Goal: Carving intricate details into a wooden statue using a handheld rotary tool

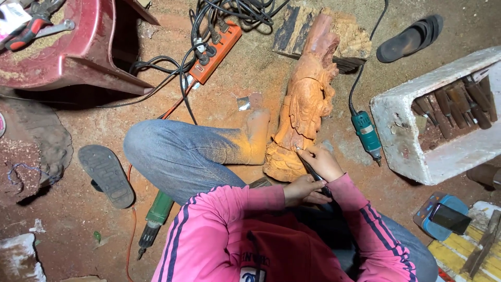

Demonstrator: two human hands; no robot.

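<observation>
Both hands grip a thin dark carving tool (308,167): the right hand (322,162) wraps the shaft near the tip, the left hand (301,189) closes around its rear end just behind, the two touching. The tip meets the base of a reddish wooden statue (305,102) lying on the sawdust-covered floor (235,83), beside a dusty bare foot (257,133). To the right stands a white foam box (412,156) of wooden-handled chisels (454,104), its far end cut off. A small label on the teal rotary grinder (367,133) is too small to make out. A blue case holding a phone (444,215) lies near a yellow plank (459,250). An orange power strip (216,52) sits above.
</observation>
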